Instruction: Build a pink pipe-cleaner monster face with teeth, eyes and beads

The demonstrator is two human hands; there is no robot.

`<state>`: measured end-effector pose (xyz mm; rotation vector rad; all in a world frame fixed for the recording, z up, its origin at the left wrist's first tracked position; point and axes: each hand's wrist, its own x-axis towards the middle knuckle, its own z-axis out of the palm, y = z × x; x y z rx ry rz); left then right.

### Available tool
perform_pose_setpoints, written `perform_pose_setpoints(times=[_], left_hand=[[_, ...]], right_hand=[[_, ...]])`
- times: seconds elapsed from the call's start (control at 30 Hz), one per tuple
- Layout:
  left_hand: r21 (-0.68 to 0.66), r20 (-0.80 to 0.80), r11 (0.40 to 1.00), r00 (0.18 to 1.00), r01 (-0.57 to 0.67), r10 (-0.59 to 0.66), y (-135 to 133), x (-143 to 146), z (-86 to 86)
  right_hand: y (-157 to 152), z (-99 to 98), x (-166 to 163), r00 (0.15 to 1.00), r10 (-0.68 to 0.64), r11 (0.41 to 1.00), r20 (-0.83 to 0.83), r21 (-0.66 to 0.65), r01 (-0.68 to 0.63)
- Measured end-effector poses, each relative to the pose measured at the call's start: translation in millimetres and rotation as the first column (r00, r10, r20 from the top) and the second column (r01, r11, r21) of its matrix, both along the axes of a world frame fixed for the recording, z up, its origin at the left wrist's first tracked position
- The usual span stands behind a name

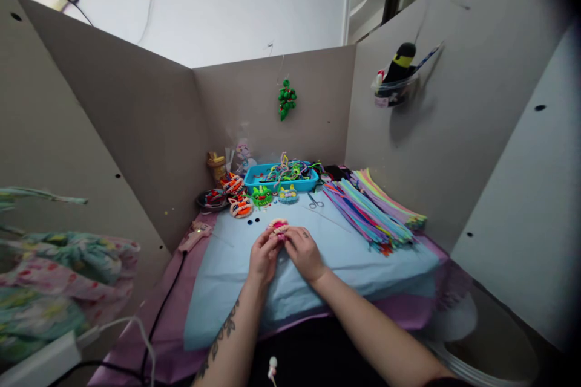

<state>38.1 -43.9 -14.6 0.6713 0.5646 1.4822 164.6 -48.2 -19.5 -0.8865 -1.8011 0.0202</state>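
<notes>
Between my two hands is a small pink and cream pipe-cleaner piece (279, 227), round in outline with a darker pink middle. My left hand (263, 253) pinches its left and lower side. Fingers of my right hand (304, 251) close on its right side, and the fingertips hide part of it. Two small black discs (253, 221) lie on the blue cloth just beyond my left hand. Finished-looking pipe-cleaner faces sit farther back: an orange one (240, 207), a green one (262, 196) and a blue and yellow one (287, 195).
A blue tray (254, 176) of tangled pipe-cleaner offcuts stands at the back. Scissors (314, 201) lie before it. Bundles of coloured pipe cleaners (370, 211) spread at right. A pink glue gun (196, 236) with a black cord rests at left. Grey panels (272, 115) enclose the table.
</notes>
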Motion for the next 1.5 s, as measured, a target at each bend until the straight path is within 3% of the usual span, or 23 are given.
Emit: perform_pose_setpoints(times=[0.67,1.27,1.5], left_hand=[[0.094,-0.027,0.994,0.999,0.047,-0.045,-4.1,-0.4,4.4],[0.043,-0.004,0.999,1.0,0.003,-0.003,-4.5,3.3,2.3],[0.039,0.062,0.998,0.997,-0.054,0.051,-4.7,-1.9,2.0]], right_hand=[[-0.7,-1.8,-0.7,0.999,-0.028,0.999,-0.028,-0.015,0.028],[-0.1,-2.9,-1.1,0.998,-0.063,0.998,-0.008,0.006,0.063],[-3.9,-0.1,0.4,0.992,0.03,1.0,-0.12,0.01,-0.029]])
